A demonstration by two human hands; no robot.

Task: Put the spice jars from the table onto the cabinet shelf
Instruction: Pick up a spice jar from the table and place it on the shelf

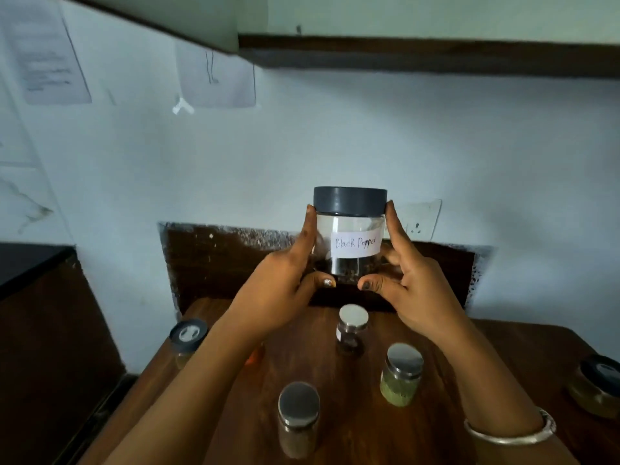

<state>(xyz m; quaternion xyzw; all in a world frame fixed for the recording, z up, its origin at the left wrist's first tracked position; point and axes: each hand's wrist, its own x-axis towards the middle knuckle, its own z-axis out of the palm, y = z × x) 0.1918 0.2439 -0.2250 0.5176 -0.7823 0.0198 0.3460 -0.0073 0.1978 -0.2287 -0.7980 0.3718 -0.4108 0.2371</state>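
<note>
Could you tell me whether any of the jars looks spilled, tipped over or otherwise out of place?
Nothing stands out. The Black Pepper jar is upright and lidded, held between the left hand and right hand; the jars visible on the table stand upright with lids on.

The jar [600, 384] at the right is cut by the frame edge. The wall papers' [50, 52] print is blurred beyond reading. An orange object [254, 355] is mostly hidden behind the left forearm [201, 380].
</note>
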